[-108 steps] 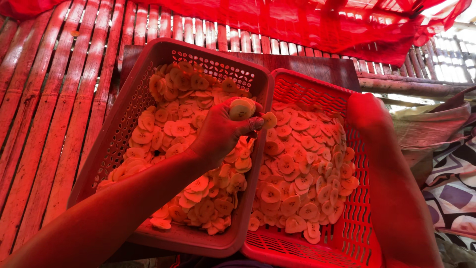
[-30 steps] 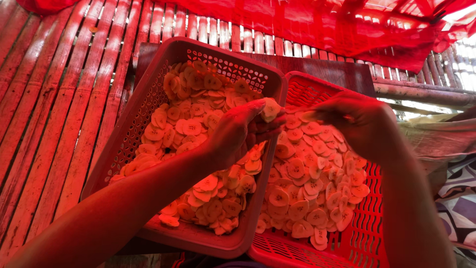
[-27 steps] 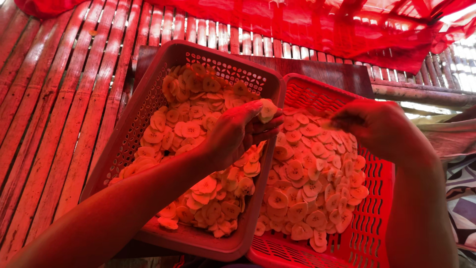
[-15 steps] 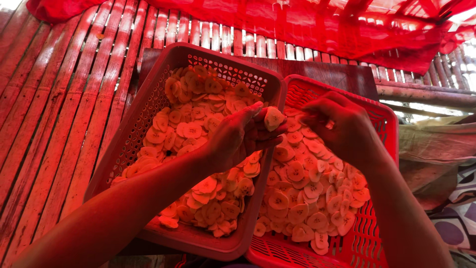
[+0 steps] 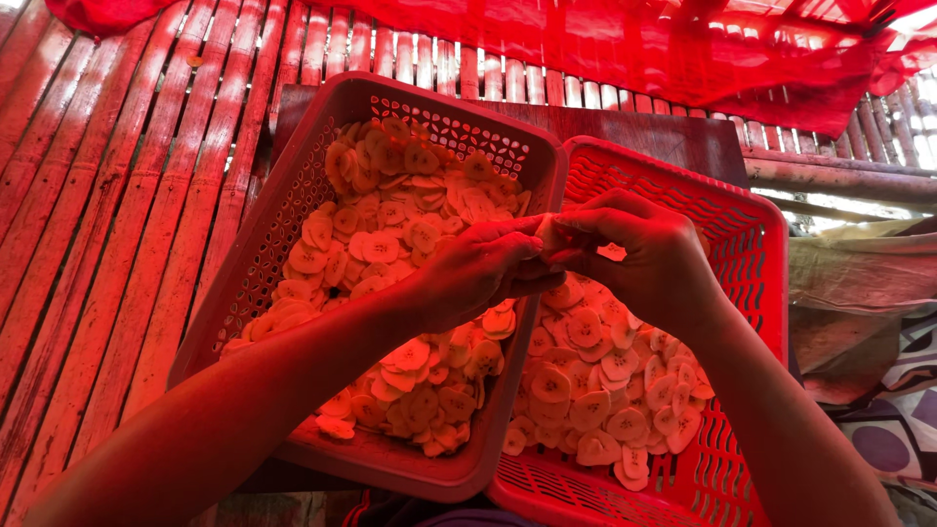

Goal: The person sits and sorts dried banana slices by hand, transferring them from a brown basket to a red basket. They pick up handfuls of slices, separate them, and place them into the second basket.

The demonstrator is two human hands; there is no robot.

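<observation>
Two red perforated plastic baskets sit side by side, each filled with thin round pale fruit slices. My left hand [image 5: 473, 271] reaches over the left basket [image 5: 314, 137] and its pile of slices [image 5: 390, 224], fingers closed on a small clump of stuck slices that is mostly hidden. My right hand [image 5: 649, 256] hovers over the right basket [image 5: 766, 244] and meets the left at the fingertips, pinching the same clump above the shared rims. A single slice [image 5: 612, 252] shows in the gap under my right fingers. More slices [image 5: 600, 390] cover the right basket's floor.
The baskets rest on a dark wooden board [image 5: 664, 137] over a bamboo-slat floor [image 5: 107, 215]. A red cloth [image 5: 634, 49] hangs along the back. Patterned fabric [image 5: 878, 420] lies at the right edge, beside a bamboo pole [image 5: 839, 176].
My right hand has come in from the right over its basket and closed on the clump that my left hand was holding up. The left hand has stayed nearly still.
</observation>
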